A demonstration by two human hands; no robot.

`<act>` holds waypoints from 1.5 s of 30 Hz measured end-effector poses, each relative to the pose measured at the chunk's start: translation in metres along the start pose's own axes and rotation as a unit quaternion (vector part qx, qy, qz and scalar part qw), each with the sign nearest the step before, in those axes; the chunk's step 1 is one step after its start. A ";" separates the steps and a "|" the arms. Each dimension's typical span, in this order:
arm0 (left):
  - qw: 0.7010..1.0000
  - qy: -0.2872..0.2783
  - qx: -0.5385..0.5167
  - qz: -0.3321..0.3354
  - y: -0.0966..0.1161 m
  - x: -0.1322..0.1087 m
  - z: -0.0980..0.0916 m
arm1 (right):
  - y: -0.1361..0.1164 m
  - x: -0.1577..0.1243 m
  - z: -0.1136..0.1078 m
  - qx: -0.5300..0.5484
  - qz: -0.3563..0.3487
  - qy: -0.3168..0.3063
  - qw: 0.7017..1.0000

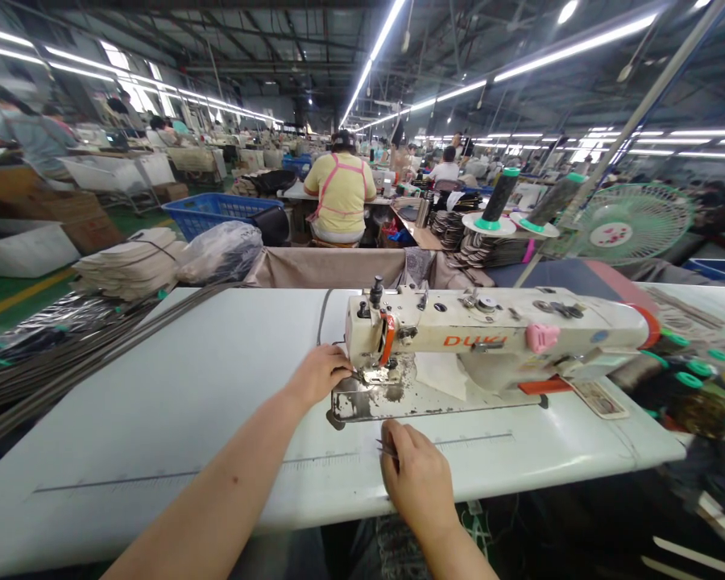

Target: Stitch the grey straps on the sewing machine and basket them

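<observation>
A white sewing machine (495, 322) stands on the white table (217, 379), its needle end facing left. My left hand (321, 374) is beside the needle area, fingers pressed together near the left edge of the worn metal bed plate (423, 403); what they hold, if anything, is hidden. Close to the table's front, my right hand (414, 467) is closed on a small dark pointed tool (387, 448), whose tips stick out to the left. It is just below the bed plate, over the ruler line (477, 440) on the table.
Dark strips (97, 346) lie over the table's left edge. Behind are a blue basket (223, 213), a plastic bag (221, 250) and a seated person (340, 189). Thread cones (499, 200) and a fan (631, 224) stand behind the machine.
</observation>
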State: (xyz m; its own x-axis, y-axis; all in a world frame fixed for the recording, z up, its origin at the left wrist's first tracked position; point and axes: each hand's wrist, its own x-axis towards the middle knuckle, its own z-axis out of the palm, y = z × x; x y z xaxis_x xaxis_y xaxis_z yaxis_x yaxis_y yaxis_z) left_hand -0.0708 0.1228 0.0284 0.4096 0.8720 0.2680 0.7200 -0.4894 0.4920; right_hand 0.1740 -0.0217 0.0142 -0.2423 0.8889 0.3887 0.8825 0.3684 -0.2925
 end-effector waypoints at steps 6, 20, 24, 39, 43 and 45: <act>0.999 0.003 -0.020 -0.045 0.012 -0.010 0.002 | -0.001 0.001 -0.002 -0.003 -0.005 0.001 1.000; 0.992 0.027 -0.041 -0.114 0.042 -0.032 0.011 | -0.002 0.000 0.000 -0.004 -0.004 0.008 1.000; 0.990 0.034 -0.036 -0.131 0.062 -0.042 0.026 | -0.001 0.000 0.001 -0.001 -0.005 0.009 1.000; 0.981 -0.049 0.012 -0.189 0.102 -0.054 0.029 | 0.002 -0.003 -0.004 0.065 0.012 0.000 0.998; 0.985 -0.048 0.016 -0.163 0.115 -0.065 0.026 | 0.007 -0.002 -0.007 0.130 0.031 -0.007 0.991; 0.991 -0.029 0.025 -0.129 0.119 -0.069 0.027 | 0.011 -0.002 -0.010 0.183 0.040 -0.010 0.982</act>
State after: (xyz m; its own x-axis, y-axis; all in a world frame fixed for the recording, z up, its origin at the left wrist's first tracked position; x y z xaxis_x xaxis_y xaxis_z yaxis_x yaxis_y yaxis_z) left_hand 0.0019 0.0037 0.0457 0.2396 0.9667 0.0901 0.8310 -0.2522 0.4957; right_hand 0.1882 -0.0221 0.0184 -0.1895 0.9231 0.3346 0.6958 0.3667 -0.6175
